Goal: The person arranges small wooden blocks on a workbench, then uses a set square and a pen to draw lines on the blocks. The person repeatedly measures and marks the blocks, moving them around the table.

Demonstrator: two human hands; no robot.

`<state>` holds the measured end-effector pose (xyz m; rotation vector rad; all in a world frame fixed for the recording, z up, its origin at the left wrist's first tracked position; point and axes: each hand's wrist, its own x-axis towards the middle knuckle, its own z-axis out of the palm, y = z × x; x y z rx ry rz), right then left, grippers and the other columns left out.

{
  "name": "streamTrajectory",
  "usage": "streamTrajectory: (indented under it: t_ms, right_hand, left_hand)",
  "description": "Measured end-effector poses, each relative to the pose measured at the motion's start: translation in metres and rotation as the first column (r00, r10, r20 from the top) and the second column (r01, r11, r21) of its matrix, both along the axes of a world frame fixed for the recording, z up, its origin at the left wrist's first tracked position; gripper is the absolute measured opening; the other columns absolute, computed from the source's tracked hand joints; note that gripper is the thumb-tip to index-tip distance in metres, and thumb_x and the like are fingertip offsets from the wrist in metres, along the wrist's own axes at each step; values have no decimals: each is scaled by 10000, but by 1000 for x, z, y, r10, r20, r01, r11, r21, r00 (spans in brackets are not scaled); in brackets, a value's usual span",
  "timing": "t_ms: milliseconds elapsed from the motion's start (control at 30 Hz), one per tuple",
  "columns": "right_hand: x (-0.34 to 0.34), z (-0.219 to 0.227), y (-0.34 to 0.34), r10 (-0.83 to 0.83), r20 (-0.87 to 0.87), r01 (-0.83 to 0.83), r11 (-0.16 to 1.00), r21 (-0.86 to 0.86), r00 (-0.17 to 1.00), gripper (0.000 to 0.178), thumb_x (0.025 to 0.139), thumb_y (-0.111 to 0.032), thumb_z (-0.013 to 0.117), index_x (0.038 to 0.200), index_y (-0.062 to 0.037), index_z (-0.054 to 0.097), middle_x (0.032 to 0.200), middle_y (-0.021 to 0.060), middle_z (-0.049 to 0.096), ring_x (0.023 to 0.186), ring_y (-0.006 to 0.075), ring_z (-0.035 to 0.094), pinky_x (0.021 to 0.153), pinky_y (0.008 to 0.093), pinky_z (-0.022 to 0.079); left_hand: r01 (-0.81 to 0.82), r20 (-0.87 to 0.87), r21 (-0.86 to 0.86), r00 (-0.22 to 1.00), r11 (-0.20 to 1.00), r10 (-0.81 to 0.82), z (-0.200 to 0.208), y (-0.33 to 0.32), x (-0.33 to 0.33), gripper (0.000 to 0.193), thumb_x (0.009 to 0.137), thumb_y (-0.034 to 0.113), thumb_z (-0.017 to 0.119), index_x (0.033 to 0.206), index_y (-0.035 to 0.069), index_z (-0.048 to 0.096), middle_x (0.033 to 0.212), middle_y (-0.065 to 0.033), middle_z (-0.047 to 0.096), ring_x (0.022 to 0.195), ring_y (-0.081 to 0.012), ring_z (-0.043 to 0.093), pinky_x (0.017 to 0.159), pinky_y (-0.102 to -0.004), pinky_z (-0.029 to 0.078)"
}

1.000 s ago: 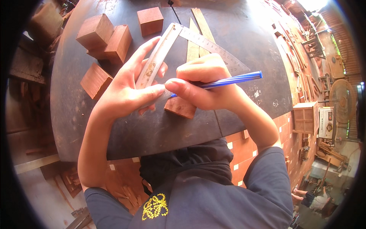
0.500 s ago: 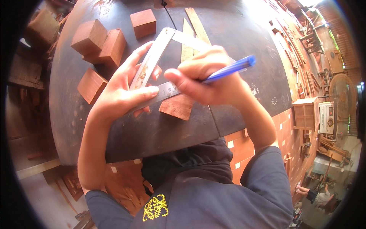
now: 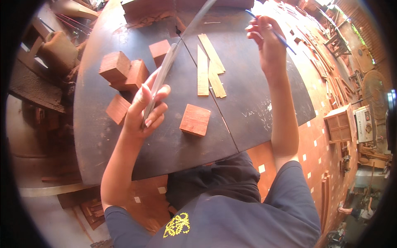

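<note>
My left hand [image 3: 142, 108] grips a metal square [image 3: 166, 66], now seen nearly edge-on and slanting up and away. To the right, over the table's far side, my raised right hand [image 3: 268, 39] pinches a blue pen [image 3: 285, 44]. A reddish wooden block [image 3: 195, 120] rests on the dark table [image 3: 252, 124] between my forearms, with neither hand touching it. Farther off, several thin pale wood strips [image 3: 202, 74] lie overlapping. One more block [image 3: 159, 51] is partly hidden behind the square.
Left of my left hand are two touching blocks [image 3: 114, 67] and a separate block [image 3: 118, 109]. A brown wooden piece [image 3: 144, 12] stands at the table's far edge. Chalky marks [image 3: 256, 109] show at right. Beyond lie the tiled floor and a wooden cabinet [image 3: 340, 124].
My right hand has moved up and right with the pen, away from the square. The square has turned edge-on in my left hand, uncovering the near block and the strips.
</note>
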<state>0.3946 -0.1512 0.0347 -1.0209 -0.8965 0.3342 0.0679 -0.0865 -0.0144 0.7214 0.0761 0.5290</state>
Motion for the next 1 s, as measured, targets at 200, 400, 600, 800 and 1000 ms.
streamTrajectory:
  t_ms: [200,400,600,800,1000]
  right_hand:
    - [-63,-39,20,286,260,-305,952,32,922,219,1019,-181,606,1177,-32,575,1131,162,687,1080,261,691,906,382,565]
    - [-84,-27,-6,490,310,-498,865,-57,815,321,968,-282,702,1097,-4,608,948,112,716,875,168,697,799,329,548]
    - [-94,-13,-21,429,90,-379,864,-332,899,288,997,-322,668,924,-45,633,753,54,666,686,116,650,632,248,493]
    - [-106,-11,-24,501,-330,-574,800,-174,800,232,997,-245,647,986,-16,615,790,92,676,718,150,665,674,275,524]
    - [-121,-17,-36,569,-450,-650,759,-33,688,186,1005,-185,608,1089,-23,576,939,137,703,903,191,704,798,324,569]
  left_hand:
    - [338,280,-293,925,895,-258,0,-5,4,634,1096,248,351,1586,-7,39,827,-90,451,342,-121,441,238,-256,427]
    - [469,320,-364,874,805,-365,3,-18,9,703,1073,285,374,1581,-24,-1,882,-162,487,387,-177,510,284,-317,517]
    - [390,9,-75,920,918,-391,-1,1,1,986,982,671,316,1562,-93,86,1045,-347,552,457,-281,587,350,-338,552]
    - [458,167,115,866,882,-472,3,30,-20,1170,881,856,330,1597,-31,69,1357,-478,440,991,-485,692,426,-417,593]
    - [310,300,192,885,931,-356,1,34,-30,1191,841,876,421,1626,51,71,1406,-348,501,1036,-435,626,409,-419,555]
